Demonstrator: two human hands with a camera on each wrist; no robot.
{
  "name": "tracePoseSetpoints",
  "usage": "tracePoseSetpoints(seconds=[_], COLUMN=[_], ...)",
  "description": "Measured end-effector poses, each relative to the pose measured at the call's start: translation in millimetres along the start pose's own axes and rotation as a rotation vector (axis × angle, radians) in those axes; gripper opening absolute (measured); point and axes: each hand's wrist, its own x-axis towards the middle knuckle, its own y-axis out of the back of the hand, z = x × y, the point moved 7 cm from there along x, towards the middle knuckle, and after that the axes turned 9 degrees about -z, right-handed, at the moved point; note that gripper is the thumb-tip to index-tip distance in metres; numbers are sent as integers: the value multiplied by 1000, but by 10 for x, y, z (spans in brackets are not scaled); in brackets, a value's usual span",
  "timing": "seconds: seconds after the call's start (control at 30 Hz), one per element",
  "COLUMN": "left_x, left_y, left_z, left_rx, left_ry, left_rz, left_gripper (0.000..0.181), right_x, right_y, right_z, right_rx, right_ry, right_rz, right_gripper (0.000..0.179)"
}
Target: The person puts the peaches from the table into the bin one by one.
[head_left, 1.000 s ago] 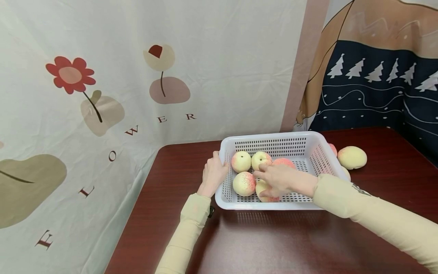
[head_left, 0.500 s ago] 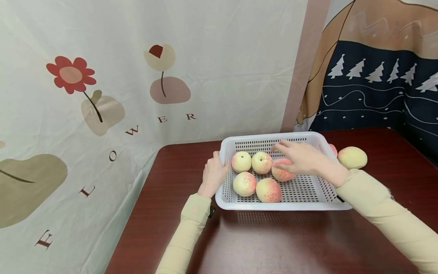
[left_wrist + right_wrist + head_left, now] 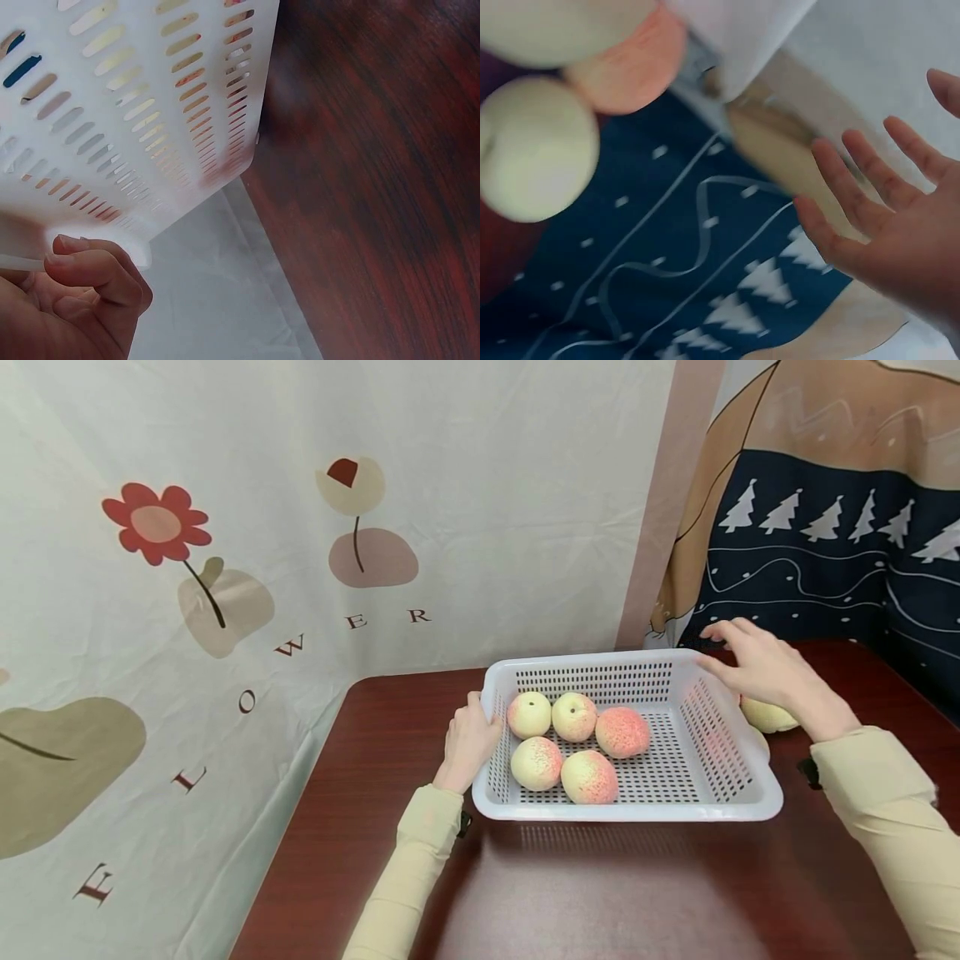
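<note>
My left hand grips the left rim of a white perforated plastic basket; the left wrist view has the fingers curled at the rim. Several peaches lie in the basket's left and middle part, among them a redder peach and a pale one. Over the basket's back right corner is my right hand, fingers spread and holding nothing. Below it, outside the basket, a yellowish peach is partly hidden by the hand. In the right wrist view, a pale peach and a pinkish peach sit close together.
Everything stands on a dark red-brown table. Behind it hangs a pale curtain with flower prints and letters. At the right is a dark blue cloth with white trees.
My right hand has let go of a peach in the basket, risen and moved right, past the basket's right end. The left hand and the basket have stayed put.
</note>
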Motion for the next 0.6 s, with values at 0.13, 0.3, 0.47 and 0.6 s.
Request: tracePoseSetpoints(seconds=[0.13, 0.3, 0.47, 0.6], left_x=[-1, 5, 4, 6], left_y=[-2, -13, -7, -6], left_z=[-1, -7, -8, -10], left_rx=[-6, -7, -9, -6], left_ry=[1, 8, 7, 5], left_rz=[-1, -6, -5, -3], left_gripper=[42, 43, 43, 42], right_x=[-18, -61, -113, -137], right_y=[9, -66, -256, -431], right_z=[339, 723, 1048, 1252], right_rx=[9, 28, 67, 114], right_ry=[-73, -171, -257, -294], right_rz=[51, 81, 54, 6], right_gripper=[57, 59, 67, 73])
